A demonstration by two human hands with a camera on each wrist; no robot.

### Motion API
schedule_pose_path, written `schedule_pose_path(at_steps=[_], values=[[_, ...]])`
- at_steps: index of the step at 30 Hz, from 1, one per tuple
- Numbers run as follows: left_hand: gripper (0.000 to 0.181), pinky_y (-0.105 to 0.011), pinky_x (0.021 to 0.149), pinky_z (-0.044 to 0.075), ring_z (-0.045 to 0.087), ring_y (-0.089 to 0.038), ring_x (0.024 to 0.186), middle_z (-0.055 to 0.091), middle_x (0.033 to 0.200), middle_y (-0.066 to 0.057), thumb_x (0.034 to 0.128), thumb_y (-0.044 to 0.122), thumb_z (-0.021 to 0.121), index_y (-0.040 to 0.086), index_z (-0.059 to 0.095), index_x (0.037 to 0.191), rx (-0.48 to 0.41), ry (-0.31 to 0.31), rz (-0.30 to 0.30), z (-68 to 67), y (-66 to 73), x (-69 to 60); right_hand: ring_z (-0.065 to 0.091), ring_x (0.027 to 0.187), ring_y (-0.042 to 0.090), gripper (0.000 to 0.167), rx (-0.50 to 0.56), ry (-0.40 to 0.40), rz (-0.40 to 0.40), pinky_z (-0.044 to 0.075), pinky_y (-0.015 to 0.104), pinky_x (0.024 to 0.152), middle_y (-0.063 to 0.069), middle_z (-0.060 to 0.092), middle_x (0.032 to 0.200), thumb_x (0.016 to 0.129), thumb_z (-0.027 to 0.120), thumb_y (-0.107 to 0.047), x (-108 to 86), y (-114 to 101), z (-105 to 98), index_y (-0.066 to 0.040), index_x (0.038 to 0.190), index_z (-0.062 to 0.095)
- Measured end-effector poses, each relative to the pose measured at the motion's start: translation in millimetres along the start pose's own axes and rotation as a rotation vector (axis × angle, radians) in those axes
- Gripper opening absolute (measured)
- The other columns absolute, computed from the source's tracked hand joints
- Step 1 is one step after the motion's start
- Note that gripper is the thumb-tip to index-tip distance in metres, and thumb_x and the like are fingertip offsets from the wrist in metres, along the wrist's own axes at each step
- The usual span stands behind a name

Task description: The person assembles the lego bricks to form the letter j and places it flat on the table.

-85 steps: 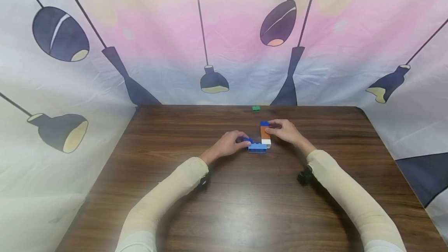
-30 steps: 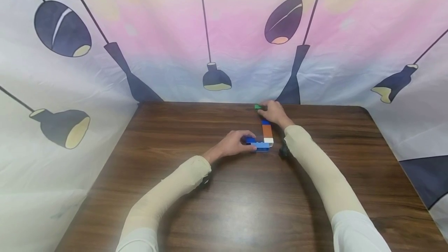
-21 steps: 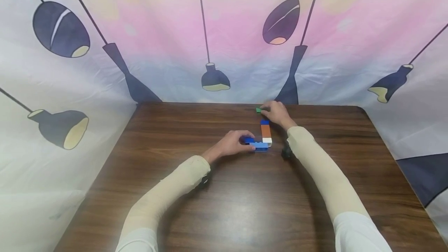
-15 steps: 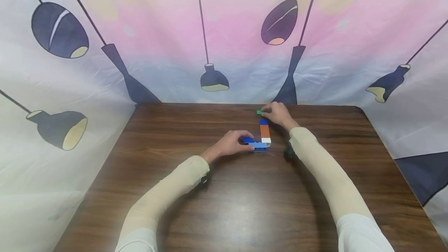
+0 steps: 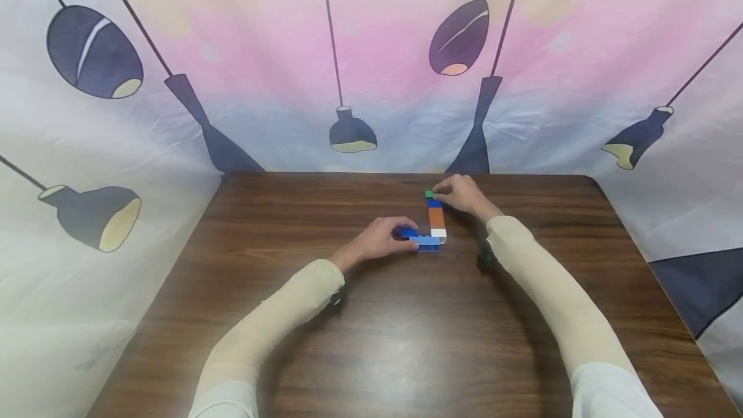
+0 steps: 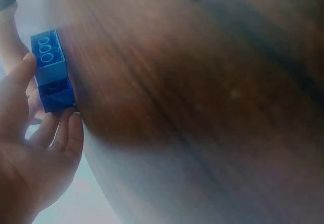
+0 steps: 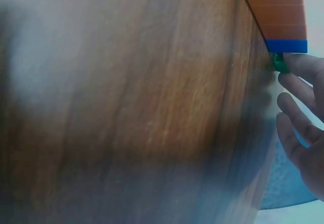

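In the head view, a light blue brick (image 5: 425, 241) lies crosswise at the near end of a row made up of a white brick (image 5: 438, 233), an orange section (image 5: 436, 218) and a blue end piece (image 5: 434, 204). My left hand (image 5: 376, 240) grips the light blue brick and a dark blue brick (image 6: 58, 98) joined to it, thumb on the near side, fingers behind. My right hand (image 5: 462, 193) pinches a small green brick (image 5: 429, 194) at the row's far end. In the right wrist view, the green brick sits against the blue end piece (image 7: 287, 45), partly hidden by fingertips.
The wooden table (image 5: 371, 334) reaches back to a cloth backdrop (image 5: 400, 63) printed with hanging lamps. A dark wrist camera (image 5: 486, 257) is under my right forearm. The bricks lie near the table's far edge.
My right hand has left the orange section, taken the green brick at the table's back edge and drawn it nearer, up to the blue end piece. My left hand stays at the blue bricks.
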State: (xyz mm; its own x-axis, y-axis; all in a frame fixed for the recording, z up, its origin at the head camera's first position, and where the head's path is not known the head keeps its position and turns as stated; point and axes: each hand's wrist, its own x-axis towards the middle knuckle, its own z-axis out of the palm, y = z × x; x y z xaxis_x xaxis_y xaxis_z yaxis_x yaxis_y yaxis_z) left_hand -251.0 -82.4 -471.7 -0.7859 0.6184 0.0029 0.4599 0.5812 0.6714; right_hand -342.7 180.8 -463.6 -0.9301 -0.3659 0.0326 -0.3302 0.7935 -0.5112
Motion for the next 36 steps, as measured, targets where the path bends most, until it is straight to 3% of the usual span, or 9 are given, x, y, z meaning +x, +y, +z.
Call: schedule_pose_path(at_steps=[18,36], values=[[0.046,-0.036,0.100,0.051,0.062,-0.015,0.115,0.067,0.131,0.000,0.0951,0.043,0.073,0.018,0.065,0.133,0.008,0.003,-0.013,-0.7,2.0,-1.6,0.065,0.117,0.036,0.025,-0.009,0.004,-0.072,0.051,0.053,0.099,0.015,0.072,0.122,0.099,0.069,-0.014,-9.9,8.0,1.1,-0.008,0.121,0.076],[0.048,-0.036,0.100,0.051,0.062,-0.015,0.112,0.067,0.131,-0.002,0.0942,0.044,0.073,0.017,0.065,0.133,0.010,-0.003,-0.012,-0.8,2.3,0.4,0.062,0.123,0.037,0.034,0.018,-0.008,-0.061,0.049,0.055,0.101,0.017,0.069,0.130,0.097,0.071,-0.014,-16.1,11.5,-3.3,-0.005,0.129,0.071]])
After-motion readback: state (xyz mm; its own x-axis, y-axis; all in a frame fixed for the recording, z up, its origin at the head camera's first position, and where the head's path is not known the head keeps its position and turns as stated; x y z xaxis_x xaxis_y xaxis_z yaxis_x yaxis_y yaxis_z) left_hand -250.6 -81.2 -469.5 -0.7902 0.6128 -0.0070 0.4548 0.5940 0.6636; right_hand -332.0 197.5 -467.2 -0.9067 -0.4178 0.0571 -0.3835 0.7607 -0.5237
